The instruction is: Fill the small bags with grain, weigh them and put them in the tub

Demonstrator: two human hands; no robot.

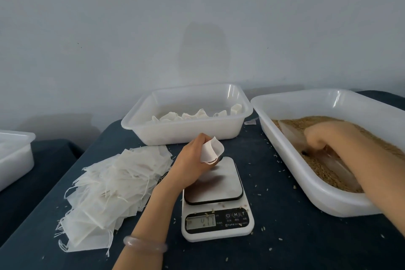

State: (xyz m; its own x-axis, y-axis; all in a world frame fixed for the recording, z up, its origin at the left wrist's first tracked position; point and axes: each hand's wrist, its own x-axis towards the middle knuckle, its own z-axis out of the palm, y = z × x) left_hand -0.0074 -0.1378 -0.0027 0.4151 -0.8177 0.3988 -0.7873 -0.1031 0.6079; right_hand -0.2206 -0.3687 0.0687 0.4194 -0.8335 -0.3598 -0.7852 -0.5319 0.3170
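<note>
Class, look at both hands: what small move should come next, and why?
Probably the right hand lifts its scoop from the grain and tips it into the bag, since the left hand holds that bag open over the scale.

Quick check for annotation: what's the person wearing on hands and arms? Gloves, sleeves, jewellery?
No gloves, and no sleeves in view: both forearms are bare. The wrist of the left hand carries a smooth, translucent pale pink bangle. Nothing worn shows on the right hand or its forearm.
</note>
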